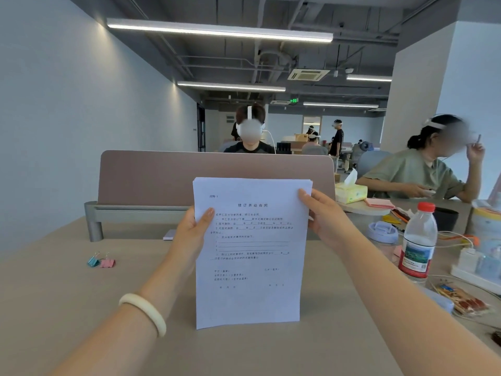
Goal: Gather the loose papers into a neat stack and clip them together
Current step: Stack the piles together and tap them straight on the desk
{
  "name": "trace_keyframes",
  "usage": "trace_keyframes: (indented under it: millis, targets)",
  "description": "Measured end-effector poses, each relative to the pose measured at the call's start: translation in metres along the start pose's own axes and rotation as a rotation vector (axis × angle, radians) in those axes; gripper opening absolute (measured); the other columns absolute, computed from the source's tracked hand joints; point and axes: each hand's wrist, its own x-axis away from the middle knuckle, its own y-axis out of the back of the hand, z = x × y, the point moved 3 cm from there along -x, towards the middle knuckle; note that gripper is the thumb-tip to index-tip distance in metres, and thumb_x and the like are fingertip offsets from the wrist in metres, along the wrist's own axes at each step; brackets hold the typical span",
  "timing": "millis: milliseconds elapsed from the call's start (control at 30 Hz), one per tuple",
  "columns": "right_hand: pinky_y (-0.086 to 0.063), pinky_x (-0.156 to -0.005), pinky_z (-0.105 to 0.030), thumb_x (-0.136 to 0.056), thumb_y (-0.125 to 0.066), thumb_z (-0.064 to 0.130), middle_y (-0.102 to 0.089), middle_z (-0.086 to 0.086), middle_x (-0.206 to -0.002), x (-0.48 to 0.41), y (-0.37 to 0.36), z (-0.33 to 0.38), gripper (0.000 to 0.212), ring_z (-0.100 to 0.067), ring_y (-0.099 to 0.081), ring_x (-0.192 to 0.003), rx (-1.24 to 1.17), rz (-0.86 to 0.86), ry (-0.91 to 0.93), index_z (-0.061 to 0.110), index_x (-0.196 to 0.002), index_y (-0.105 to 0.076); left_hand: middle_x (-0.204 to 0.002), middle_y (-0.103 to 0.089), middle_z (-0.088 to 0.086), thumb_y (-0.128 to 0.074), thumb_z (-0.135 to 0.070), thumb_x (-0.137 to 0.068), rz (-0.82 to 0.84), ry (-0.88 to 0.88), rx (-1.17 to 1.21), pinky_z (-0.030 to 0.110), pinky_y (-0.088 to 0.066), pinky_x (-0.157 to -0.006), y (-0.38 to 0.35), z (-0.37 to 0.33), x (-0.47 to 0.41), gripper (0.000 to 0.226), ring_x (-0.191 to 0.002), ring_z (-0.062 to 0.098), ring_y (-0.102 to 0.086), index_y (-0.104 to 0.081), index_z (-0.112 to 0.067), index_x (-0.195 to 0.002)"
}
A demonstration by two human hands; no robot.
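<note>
Desk [67, 308]: broad, matte tan, fills the lower frame. Papers [250, 256]: thin white printed sheets, held upright at frame centre, bottom edge on or just above the desk; top edges slightly fanned. Left hand [191, 230] pinches the left edge, right hand [324, 215] grasps the right. Binder clips [100, 262], blue and pink, small, lie at lower left, well apart. Risk: freeing one hand to fetch a clip likely lets the slick sheets slide askew.
</note>
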Motion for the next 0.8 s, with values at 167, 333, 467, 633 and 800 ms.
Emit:
trace_keyframes:
  millis: [167, 333, 467, 633, 800]
  targets:
    - [-0.052, -0.093, -0.039, -0.092, -0.058, 0.029, -0.071, 0.0, -0.117, 0.005, -0.013, -0.039, 0.03, -0.021, -0.067, -0.108, -0.018, 0.064, -0.085, 0.018, -0.12, -0.063, -0.104, -0.07, -0.006, -0.05, -0.026, -0.095, -0.017, -0.049, -0.02, 0.023, -0.058, -0.071, -0.004, 0.0, 0.0, 0.014, -0.085, 0.007, -0.07, -0.058, -0.025, -0.107]
    - [-0.056, -0.086, -0.036, -0.091, -0.061, 0.028, -0.071, -0.002, -0.115, -0.001, -0.018, -0.023, 0.032, -0.02, -0.069, -0.104, -0.058, -0.048, 0.054, 0.015, -0.12, -0.062, -0.111, -0.067, 0.0, -0.053, -0.026, -0.094, -0.079, -0.147, -0.064, 0.027, -0.054, -0.078, -0.006, -0.018, -0.012, 0.028, -0.094, 0.012, -0.066, -0.052, -0.014, -0.119]
    - [-0.057, -0.084, -0.033, -0.091, -0.06, 0.024, -0.072, -0.001, -0.114, 0.008, -0.023, -0.041, 0.028, -0.018, -0.07, -0.102, -0.037, -0.037, 0.016, 0.015, -0.118, -0.063, -0.117, -0.067, 0.003, -0.057, -0.031, -0.092, -0.057, -0.087, -0.098, 0.037, -0.053, -0.087, 0.0, 0.007, -0.007, 0.036, -0.106, 0.02, -0.066, -0.052, -0.013, -0.123]
    - [-0.055, -0.076, -0.026, -0.09, -0.063, 0.02, -0.072, -0.001, -0.112, 0.015, -0.018, -0.059, 0.017, -0.018, -0.07, -0.099, 0.013, -0.147, -0.019, 0.017, -0.106, -0.068, -0.108, -0.068, -0.007, -0.054, -0.027, -0.094, -0.06, -0.084, -0.218, 0.005, -0.049, -0.064, -0.004, 0.024, 0.002, 0.027, -0.095, 0.004, -0.065, -0.056, -0.015, -0.118]
    - [-0.055, -0.088, -0.042, -0.088, -0.065, 0.018, -0.07, -0.008, -0.11, 0.001, -0.011, -0.003, 0.017, -0.026, -0.068, -0.095, 0.261, -0.145, 0.031, 0.015, -0.105, -0.066, -0.098, -0.067, 0.002, -0.063, -0.016, -0.088, -0.105, -0.053, -0.219, 0.025, -0.057, -0.074, 0.016, -0.011, -0.005, 0.011, -0.09, 0.022, -0.066, -0.056, -0.02, -0.095]
